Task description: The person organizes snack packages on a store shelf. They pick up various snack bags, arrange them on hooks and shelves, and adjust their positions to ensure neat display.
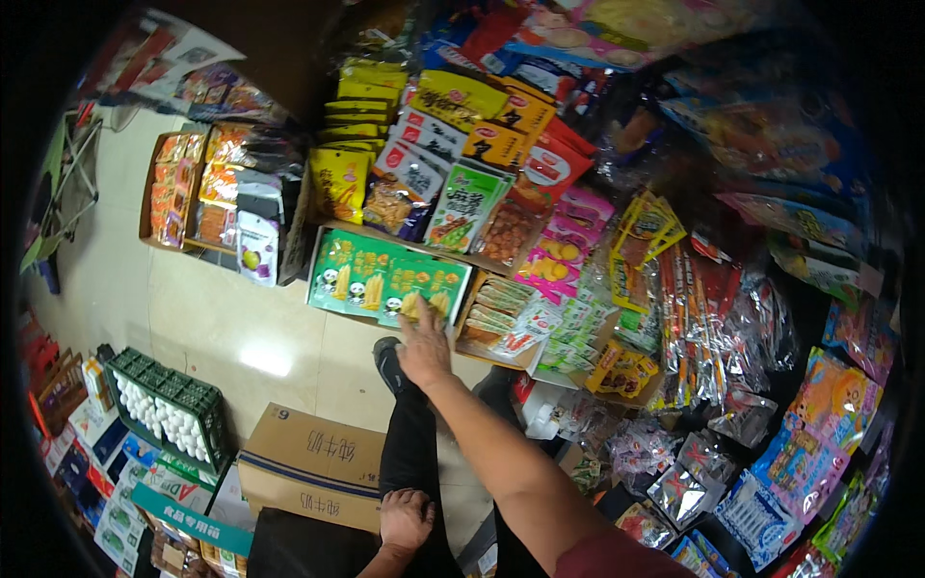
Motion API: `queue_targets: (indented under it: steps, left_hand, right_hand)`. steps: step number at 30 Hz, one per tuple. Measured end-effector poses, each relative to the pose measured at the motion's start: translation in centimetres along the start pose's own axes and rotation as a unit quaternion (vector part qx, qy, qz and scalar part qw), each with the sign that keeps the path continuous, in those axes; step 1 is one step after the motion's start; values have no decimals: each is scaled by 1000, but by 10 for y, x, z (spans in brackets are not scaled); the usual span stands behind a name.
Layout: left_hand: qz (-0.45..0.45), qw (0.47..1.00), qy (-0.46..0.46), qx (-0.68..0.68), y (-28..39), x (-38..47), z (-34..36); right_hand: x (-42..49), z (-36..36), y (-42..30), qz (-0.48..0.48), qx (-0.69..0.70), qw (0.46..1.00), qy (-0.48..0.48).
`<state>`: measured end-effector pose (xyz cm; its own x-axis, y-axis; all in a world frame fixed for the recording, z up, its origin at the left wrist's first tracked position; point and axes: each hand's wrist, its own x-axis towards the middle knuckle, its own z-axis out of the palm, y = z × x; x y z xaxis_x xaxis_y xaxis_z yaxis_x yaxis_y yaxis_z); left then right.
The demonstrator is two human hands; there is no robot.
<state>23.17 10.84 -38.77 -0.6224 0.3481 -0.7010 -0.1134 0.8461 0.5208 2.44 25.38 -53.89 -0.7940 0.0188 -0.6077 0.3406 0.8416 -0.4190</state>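
Note:
My right hand (426,350) reaches forward, its fingers at the near edge of a shallow box of green snack packets (370,278) printed with pandas; whether it grips a packet I cannot tell. My left hand (407,518) rests on my black-trousered leg, and its grip is not clear. Right of the green packets is a small carton of wrapped snacks (491,318). Behind them stand yellow snack bags (338,184), a green and white snack bag (466,202) and a red bag (549,170).
A cardboard box of orange snack packs (173,184) stands at the left on the tiled floor. A green crate of eggs (170,412) and a closed cardboard carton (311,459) are lower left. Hanging packaged goods (697,318) and piled snack bags (816,433) crowd the right.

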Motion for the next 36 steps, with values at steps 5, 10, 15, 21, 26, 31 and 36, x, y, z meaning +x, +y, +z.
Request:
queue_targets:
  steps: [5,10,15,21,26,31,36]
  left_hand:
    - [3,999,8,31,7,3,4]
    - [7,998,18,57,17,7,10]
    - [37,997,61,35,28,11,19]
    - [46,997,56,16,52,16,28]
    - [156,985,74,9,94,36,30]
    - [126,992,21,18,145,50,24]
    - [173,985,-25,16,173,66,30]
  right_hand:
    - [-15,-17,9,-30,70,997,-32]
    - [-86,-63,86,22,231,956,179]
    - [-187,-185,234,88,169,877,441]
    - [-256,-299,395,147,-63,854,495]
    - [-244,-280,481,376,57,894,238]
    - [-220,-279,455,337,260,890,166]
    - [-234,-264,468,273,411,828,266]
